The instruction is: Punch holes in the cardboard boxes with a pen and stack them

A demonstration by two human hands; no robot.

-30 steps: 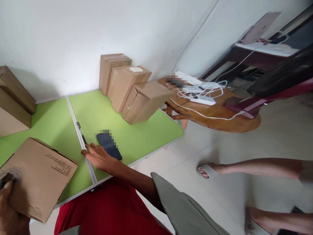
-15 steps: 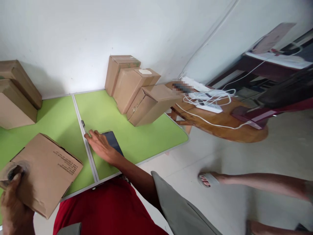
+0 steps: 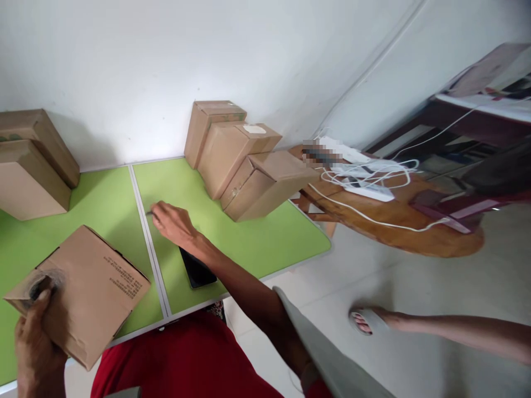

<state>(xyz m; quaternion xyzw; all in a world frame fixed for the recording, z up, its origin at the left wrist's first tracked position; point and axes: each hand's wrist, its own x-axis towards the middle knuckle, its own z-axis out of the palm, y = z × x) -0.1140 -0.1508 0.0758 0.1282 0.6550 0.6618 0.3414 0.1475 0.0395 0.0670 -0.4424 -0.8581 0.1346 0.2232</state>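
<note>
- At the far left, two brown boxes (image 3: 37,179) stand side by side near the white wall, on the green table (image 3: 103,193)
- In front of them is the left hand (image 3: 39,337), which has a firm hold of the printed box (image 3: 97,293); its thumb presses on the upper face, beside a dark patch (image 3: 40,286), and I cannot tell if this patch is a hole or an object
- The printed box is tilted at the near side of the table, and small dark lines of print are on its right part
- Next comes a thin dark item (image 3: 148,213), of which only the tip is visible, just beside the grey seam (image 3: 149,249) of the table
- The right hand (image 3: 172,224) has its fingers closed around this item
- Below its wrist a black phone (image 3: 198,272) lies flat, partly covered
- Farther right, three closed boxes (image 3: 226,155) stand together in a row
- Beyond the table, a brown wooden table (image 3: 440,243) carries tangled white cables (image 3: 369,190)
- Below it, on the floor, is another person's sandalled foot (image 3: 369,320)
</note>
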